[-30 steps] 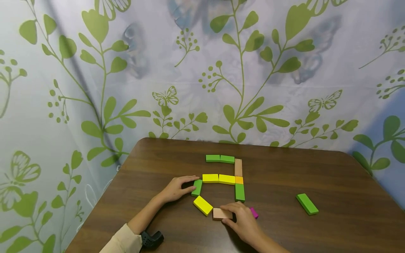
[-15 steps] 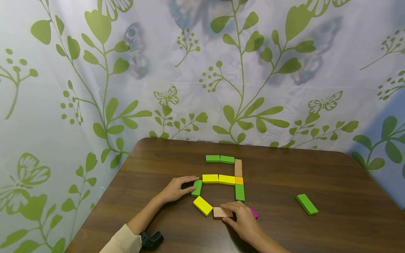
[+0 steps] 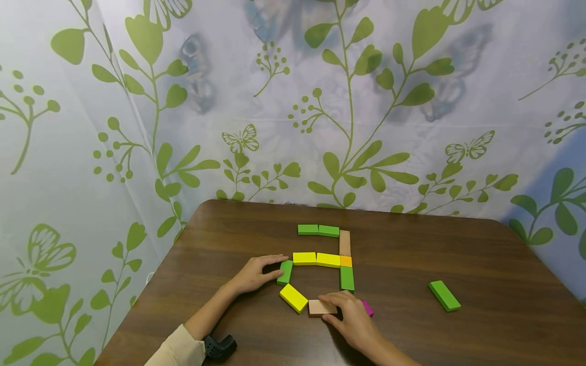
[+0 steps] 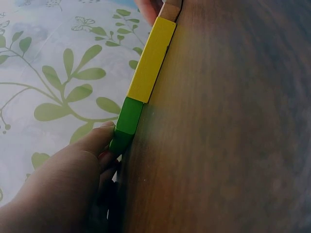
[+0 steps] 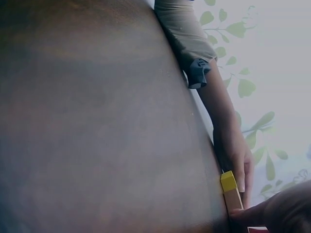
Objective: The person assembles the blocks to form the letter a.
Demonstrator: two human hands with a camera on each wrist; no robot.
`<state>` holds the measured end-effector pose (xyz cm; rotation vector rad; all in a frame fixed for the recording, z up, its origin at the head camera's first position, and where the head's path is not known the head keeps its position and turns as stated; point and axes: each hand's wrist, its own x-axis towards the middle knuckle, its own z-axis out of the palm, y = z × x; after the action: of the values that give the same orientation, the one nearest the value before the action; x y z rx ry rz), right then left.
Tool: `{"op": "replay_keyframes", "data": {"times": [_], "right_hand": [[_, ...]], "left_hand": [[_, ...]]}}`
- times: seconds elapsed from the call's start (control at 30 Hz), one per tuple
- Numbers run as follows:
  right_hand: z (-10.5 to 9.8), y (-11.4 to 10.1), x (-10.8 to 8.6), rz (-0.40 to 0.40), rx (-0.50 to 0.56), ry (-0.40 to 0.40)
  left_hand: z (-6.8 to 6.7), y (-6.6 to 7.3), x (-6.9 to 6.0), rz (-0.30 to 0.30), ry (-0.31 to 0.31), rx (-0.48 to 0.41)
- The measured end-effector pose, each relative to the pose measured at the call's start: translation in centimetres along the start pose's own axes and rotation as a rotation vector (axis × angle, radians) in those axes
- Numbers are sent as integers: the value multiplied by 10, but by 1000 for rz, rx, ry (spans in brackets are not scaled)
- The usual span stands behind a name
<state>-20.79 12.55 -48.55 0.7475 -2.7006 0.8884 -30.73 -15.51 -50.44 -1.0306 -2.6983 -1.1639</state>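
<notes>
On the brown table lies a row-like figure of flat wooden blocks. My left hand (image 3: 255, 275) pinches a green block (image 3: 285, 272) at the figure's left side; in the left wrist view the thumb touches that green block (image 4: 129, 116). A yellow block (image 3: 293, 298) lies slanted below it. My right hand (image 3: 351, 321) pinches a plain wood-coloured block (image 3: 319, 308) between thumb and fingers, its left end close to the yellow block's corner. A magenta block (image 3: 368, 308) is mostly hidden behind the right hand. The right wrist view shows the wood-coloured block (image 5: 233, 199) beside the thumb.
Two yellow blocks (image 3: 316, 259), a small orange block (image 3: 346, 261), a green block (image 3: 347, 278), a plain upright-lying block (image 3: 345, 243) and two green blocks (image 3: 318, 230) form the upper figure. One loose green block (image 3: 444, 296) lies right. A patterned curtain (image 3: 274, 101) hangs behind.
Both hands and the blocks stay practically where they were. Only the head view has shifted very slightly.
</notes>
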Motion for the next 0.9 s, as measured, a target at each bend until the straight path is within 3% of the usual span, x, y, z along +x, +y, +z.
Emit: {"op": "replay_keyframes", "data": {"times": [0.47,0.67,0.9], "right_hand": [[0,0,0,4,17,-25],[-5,1,0,1,10,39],[-19,8,-11,101,-24,130]], "left_hand": [[-1,-2,-1,1,-5,9],[0,-2,-1,-8,-4,-3],[-1,-2,1,-10,-7,0]]}}
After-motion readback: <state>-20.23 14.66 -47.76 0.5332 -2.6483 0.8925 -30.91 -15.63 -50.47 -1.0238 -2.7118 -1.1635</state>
